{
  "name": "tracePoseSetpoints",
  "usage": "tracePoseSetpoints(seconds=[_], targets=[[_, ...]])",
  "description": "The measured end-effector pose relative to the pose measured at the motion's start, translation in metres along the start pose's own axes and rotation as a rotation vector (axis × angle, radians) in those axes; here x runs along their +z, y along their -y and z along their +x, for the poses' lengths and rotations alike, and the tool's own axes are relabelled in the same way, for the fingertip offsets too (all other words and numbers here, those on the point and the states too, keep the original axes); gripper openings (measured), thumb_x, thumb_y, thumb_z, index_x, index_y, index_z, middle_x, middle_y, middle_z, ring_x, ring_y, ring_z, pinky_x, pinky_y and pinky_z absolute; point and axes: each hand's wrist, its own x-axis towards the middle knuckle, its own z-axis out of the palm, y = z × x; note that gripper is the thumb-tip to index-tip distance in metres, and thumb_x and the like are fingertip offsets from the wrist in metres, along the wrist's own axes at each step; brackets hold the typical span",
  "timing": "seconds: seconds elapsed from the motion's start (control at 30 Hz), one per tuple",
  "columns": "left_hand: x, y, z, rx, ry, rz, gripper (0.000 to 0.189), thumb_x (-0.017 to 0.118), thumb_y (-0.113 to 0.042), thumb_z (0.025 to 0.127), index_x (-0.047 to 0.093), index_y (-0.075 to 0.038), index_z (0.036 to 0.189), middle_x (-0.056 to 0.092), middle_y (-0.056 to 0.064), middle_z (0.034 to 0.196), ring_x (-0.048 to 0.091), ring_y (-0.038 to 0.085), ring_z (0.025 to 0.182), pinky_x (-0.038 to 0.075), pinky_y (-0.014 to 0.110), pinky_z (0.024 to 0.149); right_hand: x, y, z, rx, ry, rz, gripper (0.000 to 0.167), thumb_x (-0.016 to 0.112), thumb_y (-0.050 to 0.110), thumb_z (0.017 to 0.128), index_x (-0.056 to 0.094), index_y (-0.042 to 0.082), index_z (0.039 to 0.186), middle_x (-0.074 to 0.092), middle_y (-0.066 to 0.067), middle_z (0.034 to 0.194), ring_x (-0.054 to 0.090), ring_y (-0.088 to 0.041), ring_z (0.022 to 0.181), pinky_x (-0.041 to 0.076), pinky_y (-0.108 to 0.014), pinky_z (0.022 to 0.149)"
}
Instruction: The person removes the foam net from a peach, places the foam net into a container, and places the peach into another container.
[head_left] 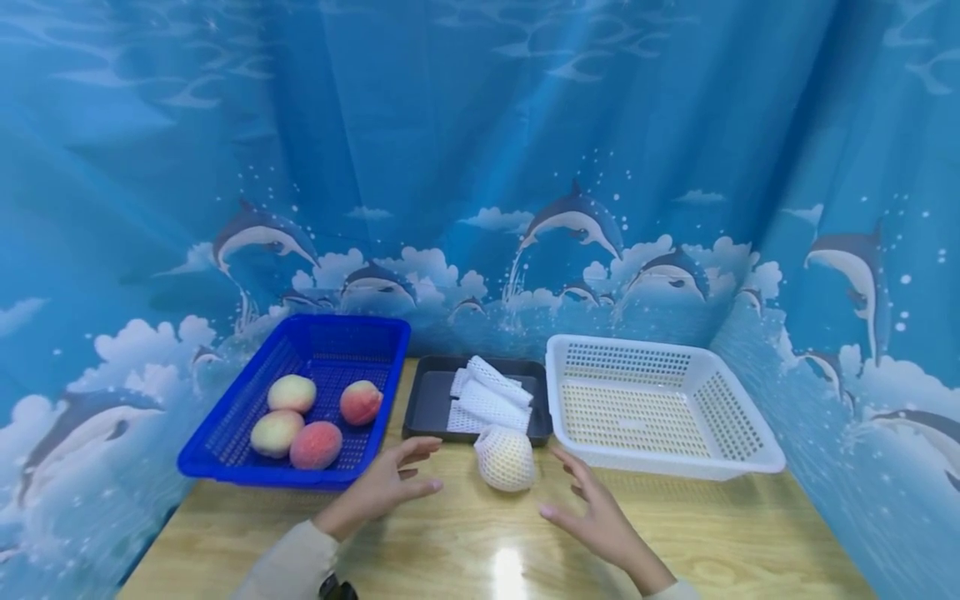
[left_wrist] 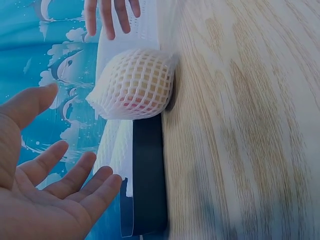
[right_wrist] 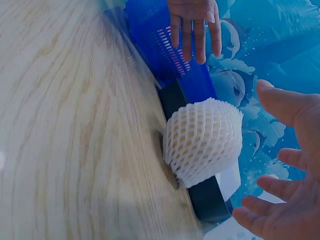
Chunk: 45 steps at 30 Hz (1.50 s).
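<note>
A peach in a white foam net [head_left: 506,460] rests on the wooden table, in front of a black tray [head_left: 429,398]. To its left is my left hand [head_left: 390,483], fingers spread and relaxed, touching nothing. My right hand [head_left: 596,517] stands apart on the other side, likewise with loose fingers and no hold. Through the mesh in the left wrist view, the netted peach [left_wrist: 135,85] shows a pale and reddish skin. Several flat white foam nets [head_left: 491,400] lie piled in the tray.
At the left a blue basket [head_left: 300,477] holds several bare peaches [head_left: 316,445]. A white basket [head_left: 667,462] stands at the right, beside the tray. Behind everything hangs a blue curtain [head_left: 465,167] printed with dolphins. Bare wood [head_left: 450,558] shows between the forearms.
</note>
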Motion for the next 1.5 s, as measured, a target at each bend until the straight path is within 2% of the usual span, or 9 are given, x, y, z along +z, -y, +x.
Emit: tracePoseSetpoints(seconds=[0.23,0.43,0.83,1.23,1.5], targets=[[-0.001,0.002,-0.001,0.005,0.000,0.002,0.062,0.077,-0.024,0.081,0.052,0.000,0.132,0.053,0.024,0.133,0.046,0.044,0.125,0.040,0.057,0.103,-0.005,-0.006,-0.008,0.033,-0.050,-0.021,0.076,0.079,0.020,0.079,0.040,0.010,0.144,0.043,-0.017,0.145,0.044,-0.041,0.128,0.044,-0.055,0.100],[-0.003,0.001,-0.002,0.011,-0.008,0.001,0.063,0.077,-0.023,0.081,0.051,0.002,0.132,0.053,0.025,0.133,0.047,0.042,0.125,0.040,0.058,0.103,-0.007,-0.010,-0.009,0.063,-0.062,-0.030,0.078,0.079,0.020,0.078,0.039,0.009,0.144,0.044,-0.017,0.144,0.044,-0.041,0.127,0.045,-0.055,0.099],[-0.003,0.003,0.000,0.003,-0.003,-0.005,0.064,0.077,-0.023,0.081,0.050,0.002,0.133,0.052,0.024,0.134,0.046,0.041,0.125,0.040,0.057,0.104,-0.005,-0.013,-0.007,0.021,-0.069,-0.037,0.077,0.078,0.019,0.079,0.039,0.008,0.144,0.044,-0.018,0.143,0.045,-0.042,0.126,0.046,-0.055,0.098],[-0.003,0.003,-0.001,-0.003,-0.005,0.004,0.063,0.077,-0.023,0.081,0.051,0.001,0.133,0.053,0.023,0.133,0.046,0.041,0.125,0.040,0.057,0.103,0.003,-0.007,0.009,0.023,-0.029,-0.012,0.080,0.079,0.023,0.078,0.038,0.006,0.144,0.042,-0.019,0.145,0.042,-0.044,0.128,0.042,-0.056,0.101],[-0.002,0.002,0.000,-0.016,-0.012,0.014,0.061,0.078,-0.024,0.080,0.053,-0.003,0.132,0.053,0.022,0.133,0.046,0.043,0.125,0.040,0.056,0.104,0.013,-0.009,0.022,0.010,-0.003,-0.015,0.082,0.080,0.026,0.077,0.037,0.011,0.146,0.035,-0.019,0.150,0.035,-0.041,0.134,0.039,-0.057,0.104]])
